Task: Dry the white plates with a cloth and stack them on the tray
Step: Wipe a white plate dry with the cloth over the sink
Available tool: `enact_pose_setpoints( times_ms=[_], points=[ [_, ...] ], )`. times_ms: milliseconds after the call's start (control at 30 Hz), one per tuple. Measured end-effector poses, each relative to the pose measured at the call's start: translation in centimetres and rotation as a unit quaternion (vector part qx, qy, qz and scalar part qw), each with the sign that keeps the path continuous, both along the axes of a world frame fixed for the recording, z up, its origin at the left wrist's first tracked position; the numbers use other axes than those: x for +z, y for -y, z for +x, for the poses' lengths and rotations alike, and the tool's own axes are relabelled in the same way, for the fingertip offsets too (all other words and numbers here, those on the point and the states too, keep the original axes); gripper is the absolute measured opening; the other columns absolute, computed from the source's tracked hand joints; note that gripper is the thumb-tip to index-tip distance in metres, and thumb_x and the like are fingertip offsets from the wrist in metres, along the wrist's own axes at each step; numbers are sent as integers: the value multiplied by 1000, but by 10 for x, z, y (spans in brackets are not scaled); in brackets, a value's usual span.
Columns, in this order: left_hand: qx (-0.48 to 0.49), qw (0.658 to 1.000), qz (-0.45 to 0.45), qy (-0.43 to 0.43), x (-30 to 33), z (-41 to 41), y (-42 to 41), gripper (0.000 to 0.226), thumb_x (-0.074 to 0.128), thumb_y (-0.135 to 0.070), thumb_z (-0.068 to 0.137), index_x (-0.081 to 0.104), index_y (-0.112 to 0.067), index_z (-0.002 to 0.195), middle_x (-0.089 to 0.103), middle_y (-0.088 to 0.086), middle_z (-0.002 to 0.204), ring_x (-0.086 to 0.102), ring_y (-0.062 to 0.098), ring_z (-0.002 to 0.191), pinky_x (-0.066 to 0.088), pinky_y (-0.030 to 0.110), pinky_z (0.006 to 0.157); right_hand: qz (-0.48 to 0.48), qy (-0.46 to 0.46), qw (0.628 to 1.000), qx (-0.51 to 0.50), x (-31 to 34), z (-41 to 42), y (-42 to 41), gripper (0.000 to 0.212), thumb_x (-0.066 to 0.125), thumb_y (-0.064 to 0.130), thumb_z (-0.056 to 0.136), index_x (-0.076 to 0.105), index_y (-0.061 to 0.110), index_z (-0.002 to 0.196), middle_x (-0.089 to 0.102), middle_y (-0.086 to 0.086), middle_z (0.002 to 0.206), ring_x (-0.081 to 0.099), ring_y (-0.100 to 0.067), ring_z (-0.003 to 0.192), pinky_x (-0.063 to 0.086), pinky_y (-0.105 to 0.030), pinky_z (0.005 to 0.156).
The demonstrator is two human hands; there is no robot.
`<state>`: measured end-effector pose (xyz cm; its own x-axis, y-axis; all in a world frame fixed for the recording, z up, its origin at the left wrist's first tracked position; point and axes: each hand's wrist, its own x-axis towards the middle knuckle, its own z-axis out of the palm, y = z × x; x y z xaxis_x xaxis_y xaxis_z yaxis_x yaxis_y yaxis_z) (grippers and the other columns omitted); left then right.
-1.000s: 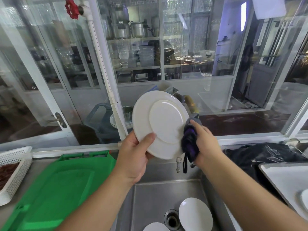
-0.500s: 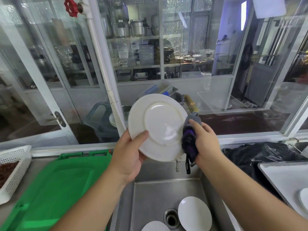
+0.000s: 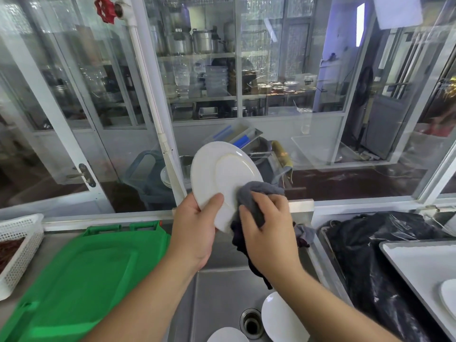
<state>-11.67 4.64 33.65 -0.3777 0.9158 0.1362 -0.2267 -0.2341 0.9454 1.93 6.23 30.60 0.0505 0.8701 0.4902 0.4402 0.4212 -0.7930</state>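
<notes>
Over the steel sink (image 3: pixel 217 292), my right hand (image 3: pixel 269 233) has moved its bunched grey-purple cloth (image 3: pixel 256 193) from the rim onto the round white ceramic plate (image 3: pixel 222 178), so wiping is underway. Left hand (image 3: pixel 195 228) pinches the plate's lower edge, tilted. Two more white plates (image 3: pixel 281 319) wait below; green plastic tray (image 3: pixel 81 275) left.

Glossy white ceramic plate (image 3: pixel 223 177), soft matt grey cloth (image 3: pixel 256 193) at its five o'clock; brushed steel sink (image 3: pixel 217 292), smooth green plastic tray (image 3: pixel 81 275), crinkly black plastic bag (image 3: pixel 370 243)
</notes>
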Motion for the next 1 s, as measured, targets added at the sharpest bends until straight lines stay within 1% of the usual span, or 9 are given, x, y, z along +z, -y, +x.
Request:
enact_pose_setpoints(
  times_ms=[167, 267, 333, 467, 600, 700, 800, 900, 1000],
  points=[
    [-34, 996, -6, -85, -4, -3, 11, 21, 69, -28, 87, 78, -19, 104, 78, 19, 103, 72, 44, 102, 54, 70, 96, 106, 111, 983, 98, 34, 10, -18, 34, 73, 30, 95, 73, 20, 127, 60, 6, 123, 60, -14, 110, 46, -19, 91],
    [-49, 996, -1, -72, -3, -5, 14, 17, 69, -24, 85, 79, -26, 99, 79, 16, 100, 72, 32, 95, 59, 61, 90, 128, 138, 975, 117, 53, 17, -37, 36, 77, 24, 94, 71, 19, 129, 58, 9, 126, 58, -11, 113, 36, -2, 91],
    [-60, 996, 10, -71, -2, -6, 15, 20, 70, -24, 86, 80, -33, 102, 80, 8, 106, 75, 30, 103, 61, 53, 89, 125, 136, 978, 95, 59, 18, -47, 35, 75, 25, 96, 70, 20, 130, 56, 10, 127, 55, -9, 111, 34, -1, 86],
    [-39, 996, 39, -68, -1, -8, 18, 25, 77, -36, 79, 79, -33, 104, 80, 5, 108, 75, 28, 103, 61, 51, 82, 29, 96, 995, 23, 60, 19, -60, 36, 70, 33, 99, 66, 29, 134, 50, 11, 124, 47, -6, 100, 32, -7, 75],
    [-1, 996, 54, -70, -5, -13, 15, 30, 76, -45, 76, 79, -35, 103, 81, 2, 107, 74, 25, 101, 56, 42, 76, -47, 65, 997, -9, 41, 19, -45, 32, 71, 33, 96, 67, 31, 127, 49, 9, 113, 48, -12, 91, 36, -24, 78],
    [19, 995, 41, -89, -7, -17, 13, 27, 75, -47, 75, 79, -38, 100, 81, 0, 106, 74, 27, 106, 60, 55, 91, -60, 67, 996, 14, 22, 16, -21, 30, 71, 35, 94, 66, 36, 124, 48, 19, 102, 53, -2, 85, 34, -9, 69],
    [22, 989, 22, -141, -7, -20, 13, 26, 71, -51, 75, 77, -38, 96, 81, -2, 96, 75, 27, 97, 60, 61, 90, -36, 83, 994, 56, 16, 17, -6, 26, 72, 34, 91, 68, 37, 117, 53, 23, 104, 54, 12, 95, 37, 0, 77],
    [3, 982, 18, -187, -10, -13, 17, 26, 68, -50, 82, 76, -31, 98, 79, 1, 92, 74, 31, 93, 59, 63, 86, 40, 75, 990, 116, 29, 15, -3, 26, 74, 30, 92, 72, 30, 117, 60, 19, 111, 58, 5, 103, 40, -4, 86],
    [-36, 989, 24, -140, -13, -3, 23, 27, 71, -45, 84, 78, -24, 101, 79, 10, 94, 72, 28, 91, 56, 67, 89, 122, 96, 979, 132, 53, 15, -17, 33, 75, 28, 92, 73, 19, 124, 62, 9, 120, 56, 0, 106, 41, -5, 91]
  ],
)
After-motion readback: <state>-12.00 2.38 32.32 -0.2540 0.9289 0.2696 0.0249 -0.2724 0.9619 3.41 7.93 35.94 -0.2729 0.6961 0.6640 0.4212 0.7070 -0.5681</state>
